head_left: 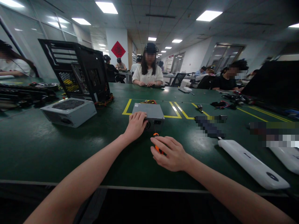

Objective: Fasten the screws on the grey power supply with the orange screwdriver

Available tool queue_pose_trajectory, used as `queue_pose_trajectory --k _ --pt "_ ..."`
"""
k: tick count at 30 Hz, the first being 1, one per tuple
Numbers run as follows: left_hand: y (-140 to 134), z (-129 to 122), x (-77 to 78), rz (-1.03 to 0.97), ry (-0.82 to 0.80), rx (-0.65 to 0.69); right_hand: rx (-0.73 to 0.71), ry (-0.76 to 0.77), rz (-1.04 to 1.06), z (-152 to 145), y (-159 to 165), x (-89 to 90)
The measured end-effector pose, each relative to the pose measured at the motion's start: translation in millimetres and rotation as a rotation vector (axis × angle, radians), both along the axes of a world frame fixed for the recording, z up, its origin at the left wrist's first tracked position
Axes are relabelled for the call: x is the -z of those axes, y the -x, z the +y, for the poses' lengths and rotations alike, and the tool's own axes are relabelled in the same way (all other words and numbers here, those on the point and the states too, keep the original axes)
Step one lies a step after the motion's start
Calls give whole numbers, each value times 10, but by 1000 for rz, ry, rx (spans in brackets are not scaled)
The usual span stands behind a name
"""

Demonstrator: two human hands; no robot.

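A grey computer power supply unit (151, 110) lies on the green table in front of me, its wires (149, 102) at the far side. My left hand (135, 124) grips its near left corner, fingers over the top and thumb down by the fan side. Between the fingers of my right hand (171, 152) is a screwdriver (157, 143) with an orange and black handle. Its thin shaft points at the unit's near side, below the power socket; whether the tip touches a screw is too small to tell.
To the left stand a second power supply unit (70, 110) and a black open computer case (77, 68). A white elongated device (252, 163) lies at the right, near small metal parts (200, 108) and cables (223, 105). Across the table sits a person (148, 71).
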State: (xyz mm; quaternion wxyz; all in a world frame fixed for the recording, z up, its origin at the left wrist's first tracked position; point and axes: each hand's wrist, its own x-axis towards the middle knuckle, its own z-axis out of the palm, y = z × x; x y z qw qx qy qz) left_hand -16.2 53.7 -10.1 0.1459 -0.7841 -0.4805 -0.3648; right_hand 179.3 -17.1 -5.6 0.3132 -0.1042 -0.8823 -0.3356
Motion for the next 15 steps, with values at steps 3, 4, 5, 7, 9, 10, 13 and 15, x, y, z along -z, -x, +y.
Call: queue_pose_trajectory --k 3,4,5,7,9,10,13,15 --pt "-3 -3 -3 -1 0 2 7 -57 24 8 -2 13" --pt "-3 -4 -3 -2 0 2 3 -51 24 12 -5 19" --pt "-3 -5 -3 -2 0 3 -8 -33 19 16 -9 25" --pt "-3 -7 -4 1 -3 3 -46 14 2 19 -18 36" --pt "-3 -6 -3 4 -7 3 -74 62 -9 13 -25 38" --pt "-2 -5 -2 5 -8 3 -83 89 -16 7 -27 36" --pt "-2 -3 2 1 -10 2 -114 174 -35 -16 -21 20" --pt "-3 -2 2 2 -10 0 -130 197 -27 -23 -5 18"
